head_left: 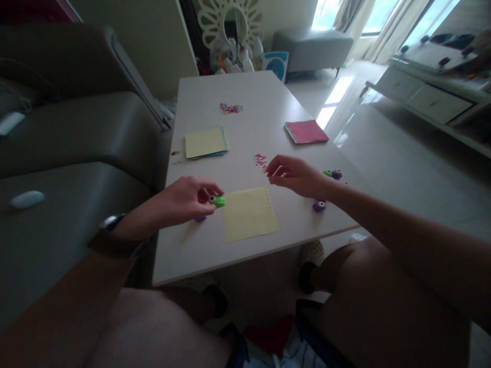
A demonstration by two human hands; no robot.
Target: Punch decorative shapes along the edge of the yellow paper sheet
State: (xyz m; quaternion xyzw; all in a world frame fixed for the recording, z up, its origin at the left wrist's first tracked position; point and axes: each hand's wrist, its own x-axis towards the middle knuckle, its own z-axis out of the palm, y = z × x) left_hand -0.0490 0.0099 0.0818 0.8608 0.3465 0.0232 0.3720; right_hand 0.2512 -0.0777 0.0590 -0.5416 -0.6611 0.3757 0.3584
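Fingers (204, 209) of my left hand (180, 202) pinch a green eyed piece (219, 201) above the worktop (264, 97), beside the left edge of a yellow sheet (251, 217), covering part of the piece. Beneath this hand, a purple piece (200, 219) is mostly hidden. My right hand (293, 174) hovers near scattered red bits (260, 159), too small to identify, its fingers curled close together; I cannot tell whether they pinch anything.

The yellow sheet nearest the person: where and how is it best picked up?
Probably by the middle of its near edge, coming in low from the person's side. The yellow sheet lies flat on the table, so an edge offers the likeliest hold, and bare tabletop borders that one.
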